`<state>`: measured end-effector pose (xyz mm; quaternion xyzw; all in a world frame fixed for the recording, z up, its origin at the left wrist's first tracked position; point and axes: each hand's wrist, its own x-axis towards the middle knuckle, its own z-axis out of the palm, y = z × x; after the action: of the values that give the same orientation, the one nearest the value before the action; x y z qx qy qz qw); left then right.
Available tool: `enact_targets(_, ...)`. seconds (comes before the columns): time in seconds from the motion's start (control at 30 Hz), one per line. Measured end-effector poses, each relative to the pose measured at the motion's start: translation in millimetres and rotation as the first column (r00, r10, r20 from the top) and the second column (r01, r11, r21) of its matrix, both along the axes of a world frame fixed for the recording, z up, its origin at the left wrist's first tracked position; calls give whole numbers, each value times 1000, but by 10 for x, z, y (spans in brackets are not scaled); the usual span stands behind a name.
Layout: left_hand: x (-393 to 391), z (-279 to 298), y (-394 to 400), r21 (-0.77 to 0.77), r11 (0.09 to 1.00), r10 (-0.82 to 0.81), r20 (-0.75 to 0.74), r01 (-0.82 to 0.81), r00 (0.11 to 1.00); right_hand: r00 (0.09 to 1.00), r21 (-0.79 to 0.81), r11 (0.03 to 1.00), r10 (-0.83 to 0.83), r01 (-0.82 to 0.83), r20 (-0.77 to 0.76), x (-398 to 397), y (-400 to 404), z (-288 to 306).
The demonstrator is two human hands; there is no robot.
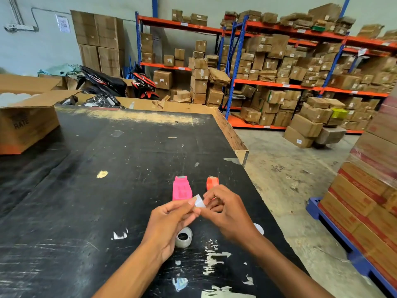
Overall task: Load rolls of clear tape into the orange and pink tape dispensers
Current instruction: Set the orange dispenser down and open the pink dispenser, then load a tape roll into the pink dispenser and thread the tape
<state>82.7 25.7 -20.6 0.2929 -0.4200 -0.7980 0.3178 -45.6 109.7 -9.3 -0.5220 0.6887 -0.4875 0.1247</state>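
Both hands meet just in front of the pink dispenser (182,188). The left hand (169,220) and right hand (225,214) pinch a small white tab (199,202) between fingertips. A clear tape roll (183,237) lies on the table (86,190) nearer the person; the orange dispenser (212,182) stands beside the pink one. I think peeling slowly, with a firm pinch, prevents tearing.

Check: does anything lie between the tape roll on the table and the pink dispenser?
Only the hands: the left hand and right hand, pinching a small white piece, hover between the tape roll and the pink dispenser.
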Motion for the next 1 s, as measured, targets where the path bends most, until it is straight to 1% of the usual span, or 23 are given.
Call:
enact_targets(0.13, 41, 4, 42, 30, 1000, -1, 1, 1, 1000, 988, -3, 999, 41, -41, 146, 25, 58, 18)
enact_targets(0.17, 59, -7, 44, 37, 999, 3, 4, -3, 1000, 988, 5, 999, 33, -34, 153, 8, 78, 23)
enact_targets(0.2, 77, -17, 36, 43, 999, 8, 7, -8, 1000, 994, 30, 999, 9, -13, 111, -22, 103, 27)
enact_targets(0.23, 103, -32, 26, 45, 999, 15, 15, -16, 1000, 1000, 87, 996, -24, 23, 12, -70, 134, 18)
enact_targets(0.27, 124, -42, 10, 41, 999, 21, 23, -22, 1000, 991, 183, 981, -38, 61, -129, -125, 171, 10)
enact_targets(0.3, 156, -44, -7, 29, 999, 22, 31, -23, 999, 966, 307, 947, -13, 95, -259, -159, 212, -6)
enact_targets(0.33, 190, -42, -24, 13, 1000, 18, 36, -18, 999, 937, 431, 894, 37, 124, -347, -175, 247, -35)
enact_targets(0.37, 224, -37, -38, -1, 1000, 9, 40, -9, 999, 916, 529, 836, 86, 148, -392, -171, 283, -65)
enact_targets(0.4, 257, -34, -49, -10, 1000, 2, 42, -1, 999, 902, 594, 788, 125, 163, -413, -160, 309, -93)
enact_targets(0.47, 323, -35, -65, -12, 1000, 2, 42, -1, 999, 893, 651, 740, 167, 167, -418, -128, 329, -102)
enact_targets(0.53, 380, -52, -76, -2, 1000, 10, 39, -10, 999, 877, 656, 736, 194, 166, -440, -101, 318, -36)
enact_targets(0.57, 406, -62, -84, 6, 1000, 16, 34, -16, 999, 856, 641, 747, 206, 176, -474, -81, 294, 6)
enact_targets(0.63, 451, -81, -106, 18, 999, 32, 25, -33, 999, 821, 588, 791, 216, 170, -528, -8, 205, 56)
enact_targets(0.7, 485, -93, -132, 24, 998, 58, 19, -58, 998, 814, 558, 823, 251, 105, -524, 114, 64, 39)
enact_targets(0.73, 498, -97, -140, 23, 997, 70, 18, -70, 997, 811, 566, 821, 282, 73, -513, 174, -17, 1)
enact_targets(0.8, 529, -110, -145, 13, 996, 88, 25, -88, 996, 810, 620, 785, 348, 23, -471, 266, -161, -90)
enact_targets(0.87, 577, -122, -149, 10, 995, 102, 40, -103, 994, 800, 647, 763, 388, -1, -457, 314, -260, -154)
enact_targets(0.93, 619, -133, -157, 11, 994, 106, 63, -107, 992, 812, 619, 785, 384, -37, -439, 318, -296, -204)
enact_targets(0.97, 636, -137, -164, 13, 994, 110, 70, -111, 991, 837, 589, 806, 358, -54, -414, 304, -302, -222)
enact_targets(1.0, 649, -141, -166, 16, 993, 115, 73, -117, 991, 880, 558, 827, 313, -68, -357, 279, -302, -245)
